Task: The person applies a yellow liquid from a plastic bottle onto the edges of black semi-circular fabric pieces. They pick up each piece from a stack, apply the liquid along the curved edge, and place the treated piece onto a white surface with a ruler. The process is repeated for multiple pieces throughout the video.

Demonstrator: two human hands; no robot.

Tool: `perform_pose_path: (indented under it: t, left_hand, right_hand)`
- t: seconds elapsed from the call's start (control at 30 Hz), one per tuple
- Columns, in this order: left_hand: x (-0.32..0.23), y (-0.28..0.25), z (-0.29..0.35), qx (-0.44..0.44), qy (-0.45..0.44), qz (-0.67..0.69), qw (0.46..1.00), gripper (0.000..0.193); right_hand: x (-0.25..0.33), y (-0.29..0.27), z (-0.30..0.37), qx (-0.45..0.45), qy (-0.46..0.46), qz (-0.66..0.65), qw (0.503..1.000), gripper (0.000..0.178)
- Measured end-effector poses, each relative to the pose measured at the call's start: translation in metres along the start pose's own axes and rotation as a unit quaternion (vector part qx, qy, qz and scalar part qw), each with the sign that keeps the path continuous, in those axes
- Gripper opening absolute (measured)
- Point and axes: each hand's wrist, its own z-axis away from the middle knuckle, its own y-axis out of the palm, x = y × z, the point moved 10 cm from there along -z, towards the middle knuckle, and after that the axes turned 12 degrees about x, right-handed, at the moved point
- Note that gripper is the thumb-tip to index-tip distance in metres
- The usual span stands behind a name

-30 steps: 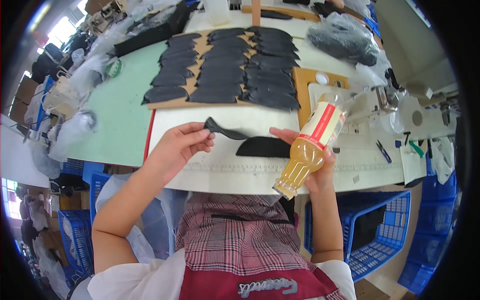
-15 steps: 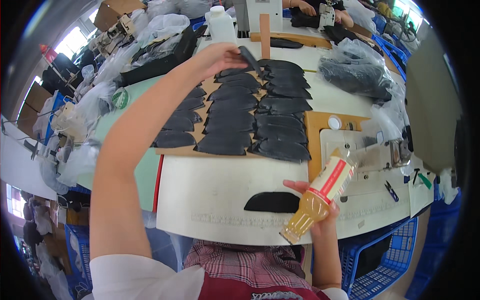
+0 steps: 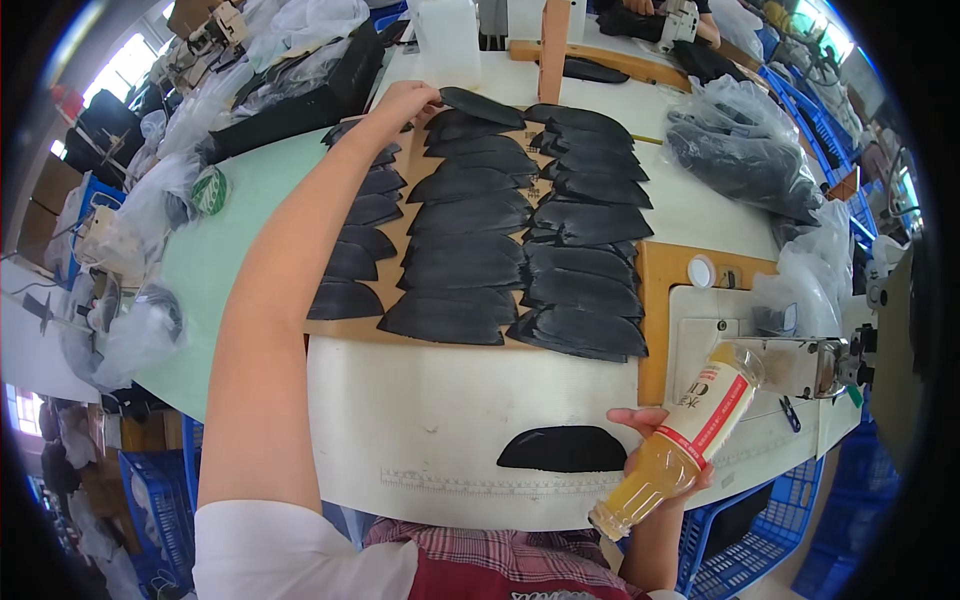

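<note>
White tabletop point(image 3: 400, 420) takes up most of the view, ruler scale printed along its near edge. Pale green surface point(image 3: 240, 235) adjoins on the left. Cardboard sheet point(image 3: 394, 262) lies across the middle, carrying three columns of black half-moon panels point(image 3: 462, 265), overlapping front to back. Left forearm crosses over the left column and hides part of it.

Blue crate point(image 3: 765, 530) sits below the tabletop edge, lower right. Clear plastic bag point(image 3: 735, 150) with dark contents at far right, on the tabletop. Black box point(image 3: 310, 112) far left, plastic on top. White jug point(image 3: 447, 45) beyond the cardboard, near an upright brown post point(image 3: 553, 50).

Bottle point(image 3: 685, 435), clear, yellowish liquid, cream-and-red label: in the right hand point(image 3: 648, 422), tilted, neck toward lower left. Fingers curl round it from below and behind, some fingertips poking out on the left. Bottle covers the rest of the grip.

Left hand point(image 3: 412, 100) at the far end of the middle column, fingers together, pinching the left end of the far panel point(image 3: 482, 106). That panel slants over the column; can't tell if it touches the one below. Loose panel point(image 3: 562, 449) lies flat near the front edge, just left of the bottle, by the ruler scale.

Smallest: thread snips point(image 3: 790, 413) at right, white round cap point(image 3: 702, 271) on the wooden board point(image 3: 655, 275).
</note>
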Motion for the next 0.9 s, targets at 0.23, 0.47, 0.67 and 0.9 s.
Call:
perform_pose_path:
  t: [0.23, 0.47, 0.67, 0.9]
  left_hand:
    - [-0.003, -0.019, 0.012, -0.131, 0.078, -0.242, 0.958, 0.024]
    - [-0.01, -0.007, 0.017, -0.157, 0.066, -0.311, 0.935, 0.02]
    - [-0.01, -0.011, 0.021, -0.17, 0.057, -0.287, 0.941, 0.019]
    - [-0.008, -0.038, 0.028, -0.237, 0.035, -0.297, 0.924, 0.023]
  right_hand:
    - [-0.001, 0.003, -0.004, -0.004, -0.012, -0.002, 1.0, 0.1]
    - [0.002, 0.002, -0.002, -0.004, -0.018, -0.005, 1.0, 0.099]
    - [0.003, 0.003, -0.002, -0.022, -0.011, 0.008, 1.0, 0.098]
    - [0.002, 0.004, -0.001, -0.018, -0.024, -0.009, 1.0, 0.097]
